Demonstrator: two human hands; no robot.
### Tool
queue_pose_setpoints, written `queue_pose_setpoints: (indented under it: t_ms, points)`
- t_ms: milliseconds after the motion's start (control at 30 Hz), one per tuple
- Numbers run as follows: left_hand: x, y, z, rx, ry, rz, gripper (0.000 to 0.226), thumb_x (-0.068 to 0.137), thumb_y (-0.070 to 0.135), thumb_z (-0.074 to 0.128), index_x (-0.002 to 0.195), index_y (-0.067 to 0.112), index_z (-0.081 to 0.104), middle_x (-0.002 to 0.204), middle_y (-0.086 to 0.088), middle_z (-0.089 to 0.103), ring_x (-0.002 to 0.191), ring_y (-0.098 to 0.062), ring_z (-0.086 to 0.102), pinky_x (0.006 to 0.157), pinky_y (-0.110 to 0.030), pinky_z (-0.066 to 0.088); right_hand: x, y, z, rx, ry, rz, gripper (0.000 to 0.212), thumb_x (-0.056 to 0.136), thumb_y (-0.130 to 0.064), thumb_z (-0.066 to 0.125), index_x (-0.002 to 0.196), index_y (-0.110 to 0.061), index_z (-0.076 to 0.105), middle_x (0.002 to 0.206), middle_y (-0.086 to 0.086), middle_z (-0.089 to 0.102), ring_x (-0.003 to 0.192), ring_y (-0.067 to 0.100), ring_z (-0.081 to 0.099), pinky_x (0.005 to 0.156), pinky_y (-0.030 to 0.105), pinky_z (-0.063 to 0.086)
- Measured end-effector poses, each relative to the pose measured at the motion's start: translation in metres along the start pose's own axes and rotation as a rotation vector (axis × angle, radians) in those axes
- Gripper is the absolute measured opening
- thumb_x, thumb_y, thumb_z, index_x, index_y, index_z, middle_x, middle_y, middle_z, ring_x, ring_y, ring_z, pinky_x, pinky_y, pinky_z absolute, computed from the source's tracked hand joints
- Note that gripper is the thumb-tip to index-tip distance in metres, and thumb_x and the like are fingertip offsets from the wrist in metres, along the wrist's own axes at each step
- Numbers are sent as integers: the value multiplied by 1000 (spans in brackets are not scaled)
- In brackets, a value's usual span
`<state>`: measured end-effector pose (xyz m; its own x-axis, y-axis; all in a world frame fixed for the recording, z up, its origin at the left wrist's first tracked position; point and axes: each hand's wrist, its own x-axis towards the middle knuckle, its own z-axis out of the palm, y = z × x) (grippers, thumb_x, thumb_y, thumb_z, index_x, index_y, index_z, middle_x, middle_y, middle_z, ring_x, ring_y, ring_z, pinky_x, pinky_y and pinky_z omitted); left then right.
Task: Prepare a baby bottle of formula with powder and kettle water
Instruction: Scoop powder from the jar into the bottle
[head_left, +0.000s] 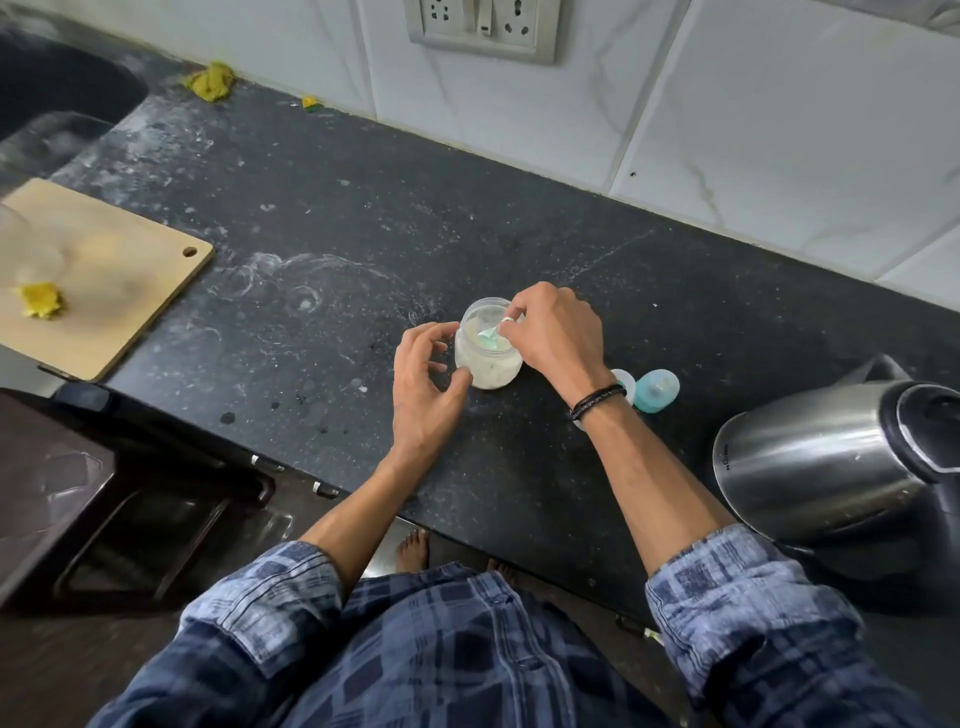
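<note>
A small clear jar of white formula powder (488, 358) stands open on the dark counter (322, 218). My right hand (556, 332) pinches a pale green scoop (491, 335) whose bowl dips into the jar's mouth. My left hand (426, 389) curls against the jar's left side, thumb and fingertips touching it. Just right of my right wrist lies a teal baby bottle (657, 389) on its side, partly hidden by the wrist. A steel electric kettle (831, 462) stands at the right near the counter's front edge.
A wooden cutting board (130, 291) with a yellow scrap and a blurred clear object lies at the left. Behind it is a dark sink (57, 88). Yellow-green cloth bits lie by the tiled wall (779, 130). A dark stool (104, 519) stands below the counter edge.
</note>
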<state>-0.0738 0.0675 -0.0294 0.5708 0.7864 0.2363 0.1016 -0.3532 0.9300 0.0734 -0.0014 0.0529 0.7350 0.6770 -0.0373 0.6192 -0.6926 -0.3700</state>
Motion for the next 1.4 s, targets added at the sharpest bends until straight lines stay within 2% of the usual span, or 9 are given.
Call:
queue_pose_setpoints:
  t_ms: [433,600,733,833,933,1033,1200,1300,1400]
  points:
    - [10,3,7,10,-14,-2,48,79,9,58,125,21,65,123,10,54,108,-18,56,85,-25,52,7,2,-2,49,-42,-18,20,92,-38,78,110,-29,77,112,1,77,99,23,74,82,41,61]
    - [12,3,9,5,-15,4,48,79,10,58,125,21,65,125,11,53,115,-22,55,89,-31,53,2,11,-14,204,51,21,10,95,-35,73,91,-27,78,78,-12,69,75,15,70,64,32,55]
    - [12,4,10,-3,-13,11,47,80,10,59,125,21,65,125,13,52,118,-21,54,92,-29,50,3,35,-35,281,114,110,13,94,-35,73,87,-24,78,69,-14,67,68,9,65,61,25,48]
    - [12,7,10,-13,-25,0,48,80,14,59,126,29,62,129,13,50,122,-18,51,94,-22,47,11,54,-49,199,53,117,10,95,-32,74,98,-24,78,84,-9,71,78,13,68,74,32,56]
    - [13,11,8,-36,-29,-12,53,78,15,60,126,38,57,131,20,47,122,-14,49,95,-15,42,25,62,-52,18,-178,108,33,93,-33,79,124,-25,72,118,0,70,96,19,66,84,36,53]
    - [13,13,8,-14,-26,-13,57,78,11,61,129,35,56,132,25,44,126,-15,45,101,-27,43,34,56,-52,-98,-367,98,52,90,-36,82,139,-26,63,140,2,62,108,22,64,96,44,55]
    - [11,20,9,51,4,121,47,78,9,62,124,15,64,127,14,50,119,-9,42,99,-48,45,28,64,-54,-4,-352,154,49,92,-37,80,137,-27,63,136,0,65,107,19,63,89,38,49]
    - [9,28,18,94,62,277,35,79,9,62,114,6,68,121,0,59,114,-5,42,95,-43,44,10,78,-53,86,-322,201,42,95,-38,77,134,-26,65,127,-1,68,102,17,62,84,35,44]
    - [4,36,29,81,49,433,28,79,2,65,107,2,70,117,-2,62,114,0,45,90,-42,44,-10,96,-55,161,-227,242,32,100,-36,72,130,-26,67,117,-3,69,100,15,64,83,33,46]
